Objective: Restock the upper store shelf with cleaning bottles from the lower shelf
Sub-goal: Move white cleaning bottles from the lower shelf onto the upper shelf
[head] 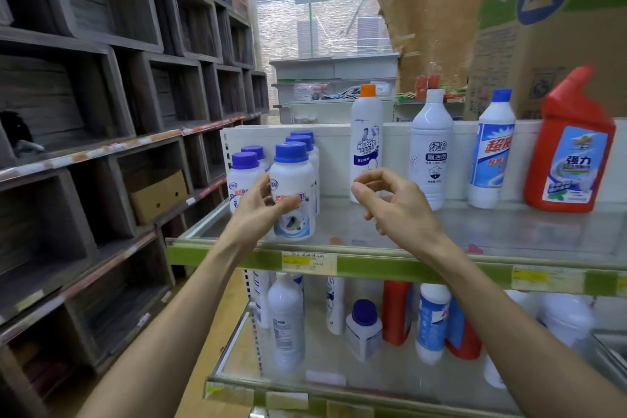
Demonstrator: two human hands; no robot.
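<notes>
I see my left hand (263,205) holding a small white bottle (294,193) that stands at the front of the upper shelf (441,231). My right hand (390,204) floats just beside it, fingers loosely bent, holding nothing.

Dark wooden cubby shelving (101,78) along the left wall, cardboard boxes (549,27) stacked upper right, daylit window (319,24) behind, yellowish floor (217,366).

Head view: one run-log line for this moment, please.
left hand: holds front blue-capped bottle | right hand: free, holds nothing | upper shelf: partly stocked
</notes>
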